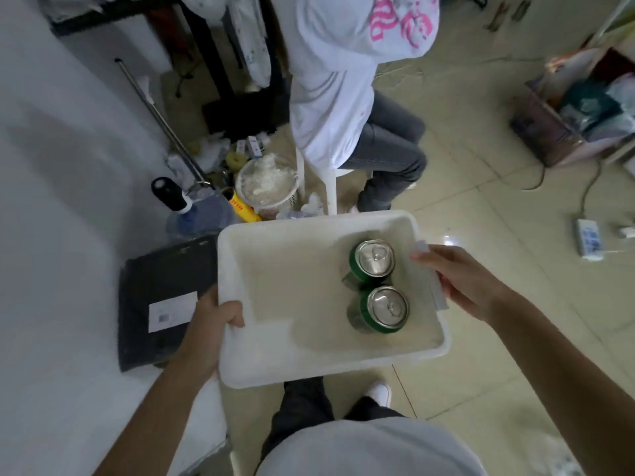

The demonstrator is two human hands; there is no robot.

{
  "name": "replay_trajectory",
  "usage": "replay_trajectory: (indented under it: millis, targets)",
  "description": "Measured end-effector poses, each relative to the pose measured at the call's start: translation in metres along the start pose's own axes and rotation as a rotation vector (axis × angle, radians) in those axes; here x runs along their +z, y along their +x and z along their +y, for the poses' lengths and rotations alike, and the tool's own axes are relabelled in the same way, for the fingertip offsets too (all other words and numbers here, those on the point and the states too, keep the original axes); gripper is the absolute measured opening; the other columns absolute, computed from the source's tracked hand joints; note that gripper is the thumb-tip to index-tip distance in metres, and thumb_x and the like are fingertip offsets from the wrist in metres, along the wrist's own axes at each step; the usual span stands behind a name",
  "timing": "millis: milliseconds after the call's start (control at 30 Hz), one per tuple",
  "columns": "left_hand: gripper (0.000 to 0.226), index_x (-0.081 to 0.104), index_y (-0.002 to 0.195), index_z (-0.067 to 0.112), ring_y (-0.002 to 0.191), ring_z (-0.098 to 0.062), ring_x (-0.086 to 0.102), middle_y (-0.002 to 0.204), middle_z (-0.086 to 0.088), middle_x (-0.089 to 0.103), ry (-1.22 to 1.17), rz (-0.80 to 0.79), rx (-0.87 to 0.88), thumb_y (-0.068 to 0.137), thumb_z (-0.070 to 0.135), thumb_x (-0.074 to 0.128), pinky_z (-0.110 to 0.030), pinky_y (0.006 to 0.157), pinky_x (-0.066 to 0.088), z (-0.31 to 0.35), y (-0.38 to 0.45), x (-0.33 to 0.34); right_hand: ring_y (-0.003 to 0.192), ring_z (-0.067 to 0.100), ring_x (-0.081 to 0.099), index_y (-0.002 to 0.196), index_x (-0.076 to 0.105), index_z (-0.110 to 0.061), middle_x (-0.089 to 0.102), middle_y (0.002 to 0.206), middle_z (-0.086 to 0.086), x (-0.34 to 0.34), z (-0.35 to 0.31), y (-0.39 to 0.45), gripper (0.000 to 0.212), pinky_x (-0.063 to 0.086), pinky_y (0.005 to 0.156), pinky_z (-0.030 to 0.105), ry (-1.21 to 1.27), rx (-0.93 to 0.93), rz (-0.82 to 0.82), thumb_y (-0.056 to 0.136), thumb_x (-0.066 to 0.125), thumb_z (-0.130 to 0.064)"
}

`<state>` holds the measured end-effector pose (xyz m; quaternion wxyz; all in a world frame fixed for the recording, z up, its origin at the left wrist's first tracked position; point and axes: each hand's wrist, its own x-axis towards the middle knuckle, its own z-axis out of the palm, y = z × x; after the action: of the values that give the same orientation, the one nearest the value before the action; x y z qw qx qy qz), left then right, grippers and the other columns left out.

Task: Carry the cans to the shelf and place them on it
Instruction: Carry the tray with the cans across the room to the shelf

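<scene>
Two cans stand upright in a white tray (275, 355), their long axes vertical and their silver lids with pull tabs facing up toward the camera. The far can (372, 259) and the near can (385, 309) sit just beside each other in the right half of the tray, close to its right wall; whether their sides touch is hard to tell from above. Both have green bodies and plain metal tops, and both look unopened, though the frame is a little soft.

The tray is a shallow rectangle with rounded corners, held level above a pale tiled floor. The left hand (209, 324) grips the tray's left rim, thumb curled over the edge and the other fingers hidden beneath. The right hand (460, 280) clasps the right rim, fingers closed along its outer side.

Beyond the tray, a second person in a white top (330, 97) sits on a white chair. A dark flat package (161, 300) lies to the left.
</scene>
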<state>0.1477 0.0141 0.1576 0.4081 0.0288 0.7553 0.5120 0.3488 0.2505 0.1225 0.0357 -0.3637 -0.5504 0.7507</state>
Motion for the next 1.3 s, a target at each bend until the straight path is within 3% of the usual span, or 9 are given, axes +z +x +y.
replay_trajectory:
  millis: [133,333,400,500,600,767,900,1033,1300]
  targets:
    - [0.033,0.058,0.088,0.008,0.072,-0.027,0.055,0.081,-0.011,0.059,0.040,-0.109,0.012,0.056,0.013,0.052,-0.030,0.061,0.041,0.018,-0.016,0.066,0.065,0.018,0.070,0.080,0.073,-0.008,0.076,0.075,0.007,-0.049,0.013,-0.065,0.046,0.057,0.056,0.025,0.124,-0.115,0.194,0.056,0.071,-0.047]
    - [0.027,0.071,0.079,0.017,0.081,-0.030,0.067,0.082,-0.010,0.075,0.059,-0.311,0.025,0.064,0.039,0.067,-0.044,0.078,0.051,0.042,-0.031,0.154,0.062,0.020,0.071,0.082,0.071,-0.008,0.076,0.074,0.009,-0.109,0.029,-0.126,0.075,0.056,0.052,0.027,0.217,-0.101,0.451,0.031,0.081,-0.061]
    - [0.027,0.071,0.077,0.017,0.081,-0.028,0.070,0.082,-0.008,0.076,0.063,-0.331,0.010,0.083,0.040,0.058,-0.047,0.084,0.051,0.051,-0.027,0.179,0.059,0.018,0.070,0.084,0.069,-0.007,0.075,0.070,0.008,-0.121,0.031,-0.134,0.055,0.055,0.049,0.026,0.258,-0.091,0.524,0.050,0.080,-0.048]
    - [0.032,0.066,0.079,0.022,0.055,-0.004,0.070,0.059,0.009,0.075,0.073,-0.370,0.012,0.092,0.038,0.041,-0.028,0.062,0.054,0.066,-0.013,0.219,0.051,0.015,0.066,0.083,0.065,-0.002,0.072,0.060,0.005,-0.140,0.029,-0.130,0.016,0.052,0.045,0.023,0.351,-0.077,0.662,0.085,0.056,-0.015]
    - [0.033,0.069,0.086,0.020,0.055,-0.007,0.070,0.065,0.004,0.076,0.080,-0.421,0.012,0.088,0.041,0.043,-0.033,0.065,0.050,0.092,0.013,0.264,0.049,0.015,0.065,0.081,0.065,-0.003,0.071,0.057,0.004,-0.171,0.019,-0.115,0.022,0.051,0.045,0.024,0.399,-0.023,0.769,0.090,0.050,-0.016]
    - [0.040,0.070,0.064,0.017,0.044,-0.005,0.066,0.050,0.004,0.071,0.147,-0.406,0.005,0.090,0.035,0.046,-0.028,0.057,0.050,0.140,0.074,0.346,0.053,0.016,0.068,0.083,0.067,-0.002,0.073,0.062,0.006,-0.245,-0.021,-0.079,0.030,0.054,0.047,0.024,0.462,-0.023,0.857,0.091,0.048,-0.023]
    - [0.028,0.064,0.074,0.011,0.082,-0.029,0.069,0.076,-0.010,0.069,0.291,-0.332,0.106,0.085,0.037,0.059,-0.030,0.065,0.046,0.188,0.121,0.417,0.050,0.014,0.067,0.077,0.067,-0.003,0.072,0.059,0.005,-0.315,-0.064,-0.042,0.029,0.052,0.044,0.020,0.472,-0.015,0.943,0.091,0.049,-0.022]
    - [0.066,0.055,0.078,-0.005,0.070,-0.020,0.051,0.073,-0.010,0.052,0.413,-0.361,0.238,0.071,0.061,0.053,-0.032,0.067,0.035,0.241,0.165,0.485,0.042,0.009,0.063,0.074,0.065,-0.005,0.069,0.052,0.004,-0.390,-0.109,-0.003,0.027,0.047,0.039,0.015,0.446,-0.024,1.004,0.091,0.048,-0.018]
    - [0.053,0.050,0.067,-0.008,0.057,-0.019,0.046,0.057,-0.002,0.054,0.428,-0.245,0.373,0.090,0.040,0.050,-0.031,0.055,0.029,0.339,0.249,0.628,0.041,0.006,0.062,0.075,0.066,-0.011,0.068,0.047,-0.004,-0.549,-0.190,0.090,0.025,0.046,0.038,0.014,0.387,-0.025,0.999,0.090,0.050,-0.024]
